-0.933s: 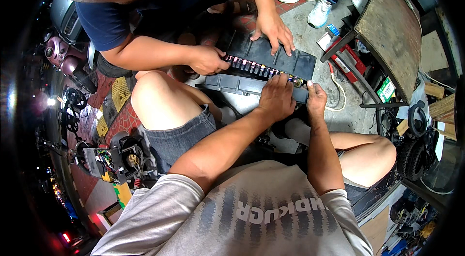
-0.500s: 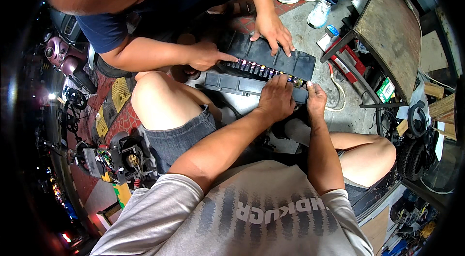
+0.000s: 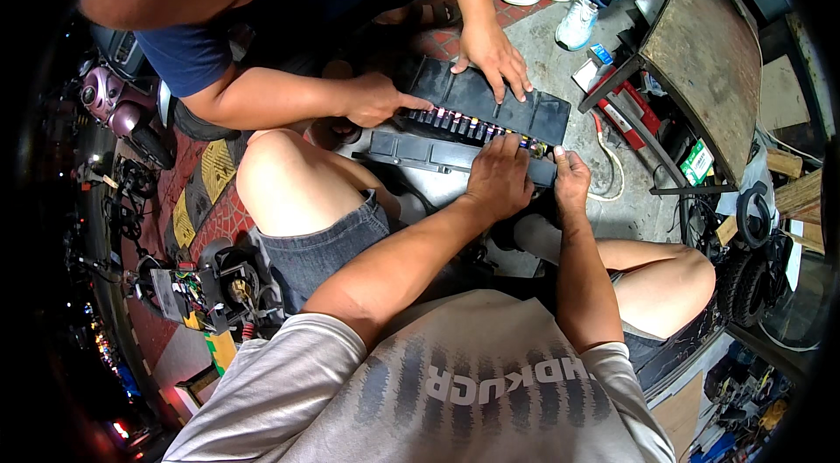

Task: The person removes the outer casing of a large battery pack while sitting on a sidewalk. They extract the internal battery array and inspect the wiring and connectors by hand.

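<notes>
A long black plastic case lies between my legs, its far half point(image 3: 547, 117) and near half point(image 3: 407, 148) parted along one side. Within the gap runs a row of small dark blocks with light and coloured bits point(image 3: 464, 126). My left hand point(image 3: 501, 176) is bent over the near half, fingertips at its inner edge. At the case's right end my right hand point(image 3: 571, 176) grips the corner between thumb and fingers. Opposite me, another person's hand point(image 3: 495, 60) lies spread on the far half; that person's other hand point(image 3: 376, 101) points an index finger into the gap's left end.
A low worn table point(image 3: 691, 43) stands at the right, with a red box point(image 3: 630, 108) below it. A pale cable point(image 3: 619, 170) loops on the concrete. Left are an opened device with exposed wires point(image 3: 188, 292) and a parked scooter point(image 3: 118, 100). White shoes point(image 3: 576, 23) stand beyond.
The other person's head has shifted slightly left, and their pointing finger has moved a touch to the right along the gap. My hands and the case have stayed put.
</notes>
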`<state>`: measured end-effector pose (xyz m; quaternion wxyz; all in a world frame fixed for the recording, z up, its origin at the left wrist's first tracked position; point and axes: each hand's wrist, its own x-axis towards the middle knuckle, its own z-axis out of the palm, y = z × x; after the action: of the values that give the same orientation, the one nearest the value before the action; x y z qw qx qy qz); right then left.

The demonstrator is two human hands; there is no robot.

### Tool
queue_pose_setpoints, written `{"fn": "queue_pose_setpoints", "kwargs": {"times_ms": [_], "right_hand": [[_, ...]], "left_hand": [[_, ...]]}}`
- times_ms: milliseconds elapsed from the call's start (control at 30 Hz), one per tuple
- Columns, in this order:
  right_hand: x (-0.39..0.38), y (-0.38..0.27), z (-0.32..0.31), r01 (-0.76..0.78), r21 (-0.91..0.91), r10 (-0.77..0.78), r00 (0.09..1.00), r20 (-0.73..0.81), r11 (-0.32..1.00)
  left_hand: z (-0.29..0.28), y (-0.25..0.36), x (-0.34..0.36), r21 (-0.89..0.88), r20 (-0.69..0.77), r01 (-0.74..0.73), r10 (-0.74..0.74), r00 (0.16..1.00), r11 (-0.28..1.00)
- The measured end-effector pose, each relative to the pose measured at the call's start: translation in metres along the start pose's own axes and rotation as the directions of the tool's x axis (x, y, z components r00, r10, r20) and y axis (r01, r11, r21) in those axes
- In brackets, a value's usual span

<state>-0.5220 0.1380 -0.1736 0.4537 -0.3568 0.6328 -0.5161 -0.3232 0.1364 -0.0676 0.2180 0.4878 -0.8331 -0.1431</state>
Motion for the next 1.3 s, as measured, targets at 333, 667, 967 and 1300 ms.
{"fn": "queue_pose_setpoints", "kwargs": {"times_ms": [333, 667, 967, 1300], "right_hand": [[0.001, 0.000, -0.002, -0.030, -0.011, 0.031, 0.999, 0.023, 0.999], [0.002, -0.007, -0.004, -0.046, -0.007, 0.046, 0.997, 0.054, 0.999], [-0.001, -0.003, -0.004, -0.034, 0.012, 0.033, 0.998, 0.052, 0.999], [0.011, 0.005, -0.011, -0.011, -0.014, 0.011, 1.000, 0.025, 1.000]], "left_hand": [[0.006, 0.008, -0.012, 0.040, -0.078, -0.038, 0.041, 0.996, 0.998], [0.002, 0.014, -0.017, 0.046, 0.070, -0.016, 0.013, 0.997, 0.999], [0.003, 0.014, -0.017, 0.078, 0.108, -0.006, -0.002, 0.994, 0.997], [-0.006, 0.016, 0.008, -0.007, 0.190, 0.067, -0.064, 0.980, 0.998]]}}
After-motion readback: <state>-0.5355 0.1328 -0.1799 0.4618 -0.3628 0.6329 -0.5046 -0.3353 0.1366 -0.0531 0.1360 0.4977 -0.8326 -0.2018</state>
